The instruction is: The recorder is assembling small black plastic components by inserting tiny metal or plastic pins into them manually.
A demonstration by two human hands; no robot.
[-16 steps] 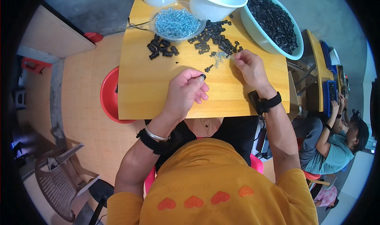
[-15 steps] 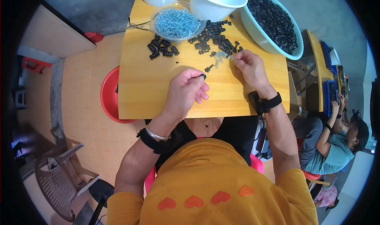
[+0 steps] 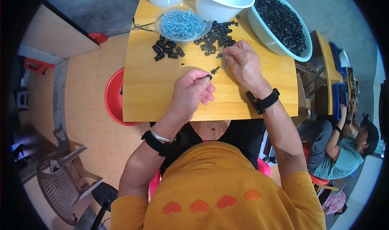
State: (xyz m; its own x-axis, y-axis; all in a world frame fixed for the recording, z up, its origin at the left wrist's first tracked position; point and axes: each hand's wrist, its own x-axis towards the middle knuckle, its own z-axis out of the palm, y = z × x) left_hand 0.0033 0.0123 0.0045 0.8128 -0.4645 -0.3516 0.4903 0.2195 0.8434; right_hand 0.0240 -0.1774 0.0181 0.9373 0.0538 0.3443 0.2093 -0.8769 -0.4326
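Observation:
My left hand [image 3: 192,93] pinches a small black plastic part [image 3: 208,77] between thumb and forefinger over the wooden table [image 3: 154,96]. My right hand [image 3: 242,63] reaches forward with its fingertips on a few small silvery screws [image 3: 224,60] at the edge of a heap of black parts [image 3: 214,37]. One loose black piece [image 3: 215,70] lies between the hands. A clear bowl of silvery screws [image 3: 182,23] stands beyond the left hand.
A pale green basin of black parts [image 3: 283,23] sits at the right rear, two white bowls [image 3: 223,1] at the back. A second small heap of black parts [image 3: 166,51] lies left. A red stool [image 3: 112,96] and grey chair [image 3: 60,181] stand left; a seated person [image 3: 344,149] right.
None visible: both hands keep their places, the left still pinching the black part and the right still at the screws.

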